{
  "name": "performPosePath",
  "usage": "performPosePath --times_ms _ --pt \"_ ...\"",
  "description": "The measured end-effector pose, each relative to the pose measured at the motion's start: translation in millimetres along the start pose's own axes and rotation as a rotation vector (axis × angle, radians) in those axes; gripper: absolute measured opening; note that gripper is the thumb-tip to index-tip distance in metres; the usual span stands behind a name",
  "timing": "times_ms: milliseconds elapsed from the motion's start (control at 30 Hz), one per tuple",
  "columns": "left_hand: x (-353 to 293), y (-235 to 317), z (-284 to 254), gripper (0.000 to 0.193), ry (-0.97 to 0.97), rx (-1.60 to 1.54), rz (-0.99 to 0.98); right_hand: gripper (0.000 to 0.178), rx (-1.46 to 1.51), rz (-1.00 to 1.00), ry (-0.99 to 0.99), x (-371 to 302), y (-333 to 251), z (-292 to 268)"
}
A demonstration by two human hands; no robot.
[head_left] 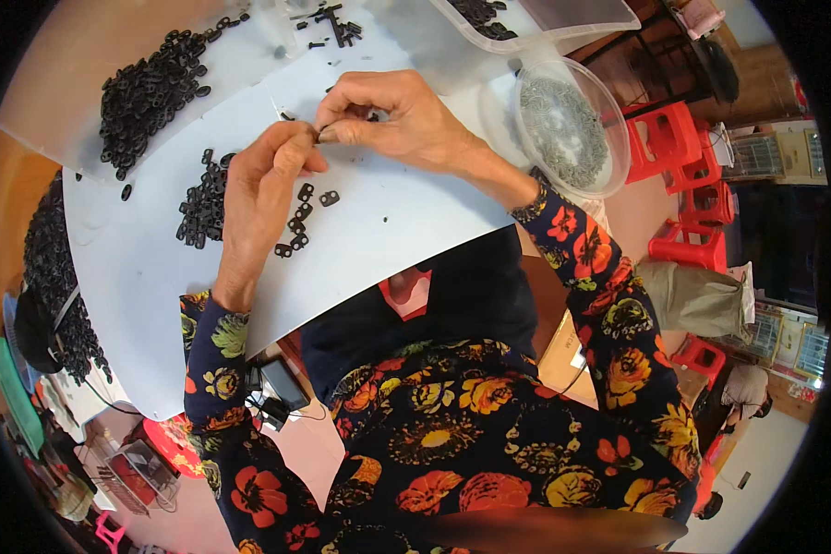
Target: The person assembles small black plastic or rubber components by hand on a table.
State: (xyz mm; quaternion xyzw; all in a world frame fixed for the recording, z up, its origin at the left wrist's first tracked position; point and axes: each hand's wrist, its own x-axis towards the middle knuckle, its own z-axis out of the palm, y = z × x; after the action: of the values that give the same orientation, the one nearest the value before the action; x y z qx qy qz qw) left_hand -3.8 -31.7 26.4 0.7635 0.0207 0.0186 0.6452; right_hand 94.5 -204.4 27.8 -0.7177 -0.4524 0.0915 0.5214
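My left hand and my right hand meet above the white table, both with fingertips pinched together. Between them is something tiny and dark, mostly hidden by the fingers. A loose cluster of small black two-holed pieces lies just right of my left wrist, with one single piece beside it. Left of that wrist is a small pile of similar black pieces. Beyond my right hand, thin black parts lie scattered at the far edge.
A clear round tub of small silvery pieces stands at the right. A large heap of black oval pieces lies far left; more black parts pile beyond the left edge. A clear bin stands far right. Red stools and another person are farther off.
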Motion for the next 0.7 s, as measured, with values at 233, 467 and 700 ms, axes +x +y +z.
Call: performPosePath --times_ms 233,467,700 --pt "10 -29 -4 0.019 -0.279 -0.691 -0.035 0.011 0.676 0.07 -0.049 -4 5 13" --pt "10 -34 -3 0.019 -0.132 -0.747 -0.083 0.015 0.504 0.119 0.153 -7 5 20" --pt "5 -26 7 0.018 0.013 -0.616 -0.048 0.015 0.367 0.106 0.181 -11 6 26"
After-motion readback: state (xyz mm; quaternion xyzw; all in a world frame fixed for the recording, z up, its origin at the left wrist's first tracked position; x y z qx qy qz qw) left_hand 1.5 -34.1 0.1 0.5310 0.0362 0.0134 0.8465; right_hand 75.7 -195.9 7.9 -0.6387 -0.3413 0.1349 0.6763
